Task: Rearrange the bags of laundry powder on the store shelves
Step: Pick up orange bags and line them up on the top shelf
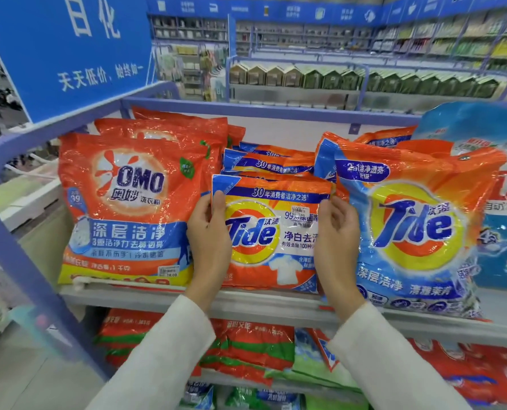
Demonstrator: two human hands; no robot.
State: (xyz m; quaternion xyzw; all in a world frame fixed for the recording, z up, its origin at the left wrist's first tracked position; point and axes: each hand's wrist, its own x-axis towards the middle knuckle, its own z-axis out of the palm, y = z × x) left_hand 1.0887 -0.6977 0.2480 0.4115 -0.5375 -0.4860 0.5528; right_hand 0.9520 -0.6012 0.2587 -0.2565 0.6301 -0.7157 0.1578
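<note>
A small orange Tide bag point(271, 235) stands upright at the front middle of the top shelf point(246, 300). My left hand point(208, 241) grips its left edge and my right hand point(339, 247) grips its right edge. Behind it lie stacked small Tide bags point(271, 162). To the left stand orange OMO bags point(128, 208), one behind another. To the right leans a large Tide bag point(417, 229), with more behind it.
A blue and white bag point(500, 202) stands at the far right. The lower shelf holds red and green bags point(246, 350) and red bags point(468, 371). A blue sign point(69, 48) rises at the left over the shelf's purple frame point(7, 220).
</note>
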